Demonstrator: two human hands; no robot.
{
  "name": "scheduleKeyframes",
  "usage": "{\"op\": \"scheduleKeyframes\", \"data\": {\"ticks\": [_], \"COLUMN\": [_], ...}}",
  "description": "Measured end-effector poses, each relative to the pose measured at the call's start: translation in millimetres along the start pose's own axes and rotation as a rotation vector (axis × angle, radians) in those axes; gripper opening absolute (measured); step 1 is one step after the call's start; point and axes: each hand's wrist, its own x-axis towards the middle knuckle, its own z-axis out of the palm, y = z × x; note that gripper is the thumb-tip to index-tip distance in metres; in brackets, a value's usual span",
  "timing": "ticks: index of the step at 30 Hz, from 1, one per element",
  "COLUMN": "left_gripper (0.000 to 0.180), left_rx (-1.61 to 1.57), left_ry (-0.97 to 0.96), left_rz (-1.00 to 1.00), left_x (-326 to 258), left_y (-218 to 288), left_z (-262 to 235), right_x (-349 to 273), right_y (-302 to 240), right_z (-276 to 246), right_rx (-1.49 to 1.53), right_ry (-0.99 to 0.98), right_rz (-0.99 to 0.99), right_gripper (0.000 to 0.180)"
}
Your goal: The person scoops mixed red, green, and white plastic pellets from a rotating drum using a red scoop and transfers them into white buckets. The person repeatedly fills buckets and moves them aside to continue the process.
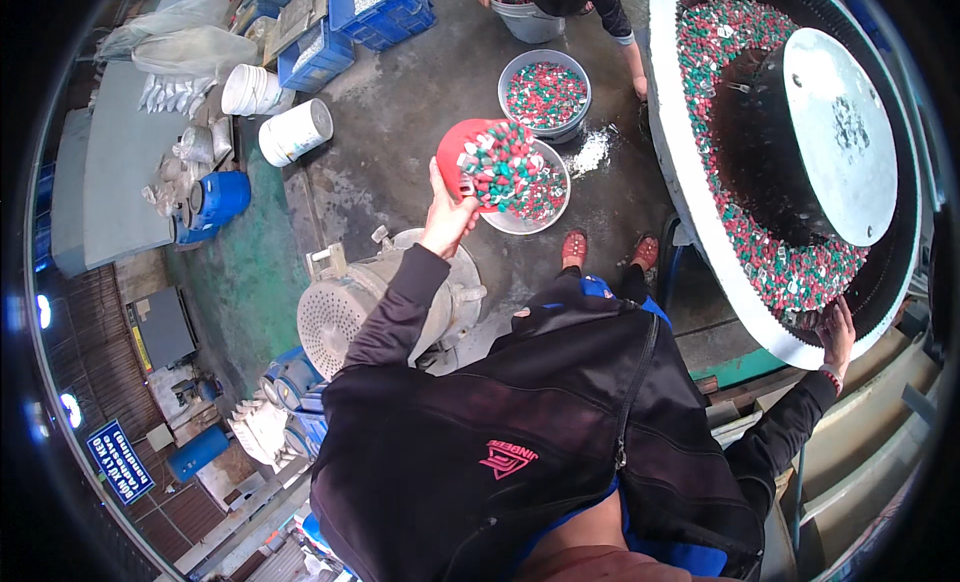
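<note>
My left hand [447, 214] grips the edge of a red plastic bowl [455, 147], thumb over its rim. The bowl is tilted, and small red, green and white pieces [500, 170] are heaped in it. Under the bowl, partly hidden, stands a pale bucket [566, 190] holding more such pieces. On my right is a big round machine tub [690, 207] with a pale rim and a ring of the same pieces [735, 197] around its domed metal centre [845, 132]. My right hand [836, 332] reaches over the tub's near rim, its fingers extended down at the pieces.
Another bucket of pieces [546, 92] stands beyond the pale one. A person [610, 12] bends over a further bucket [530, 24] at the top. A perforated metal drum [335, 327] is left of me. White buckets [297, 134], blue crates [385, 17] and blue barrels [222, 197] line the left.
</note>
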Motion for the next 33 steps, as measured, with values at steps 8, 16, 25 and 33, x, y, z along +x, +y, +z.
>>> {"op": "scheduleKeyframes", "data": {"ticks": [8, 16, 25, 33], "left_gripper": [0.088, 0.09, 0.087, 0.079], "left_rx": [0.92, 0.411, 0.581, 1.759], "left_ry": [0.417, 0.537, 0.122, 0.207], "left_rz": [0.255, 0.529, 0.892, 1.309], "left_x": [67, 71, 64, 250], "left_y": [-134, -79, 184, 234], "left_z": [31, 53, 192, 429], "right_x": [-28, -35, 61, 279], "right_y": [-22, -22, 27, 176], "right_z": [-15, -52, -77, -136], "right_rx": [-0.174, -0.143, 0.179, -0.548], "right_ry": [0.081, 0.236, 0.291, 0.473], "right_rz": [0.036, 0.046, -0.022, 0.079], "right_gripper": [0.047, 0.048, 0.056, 0.066]}}
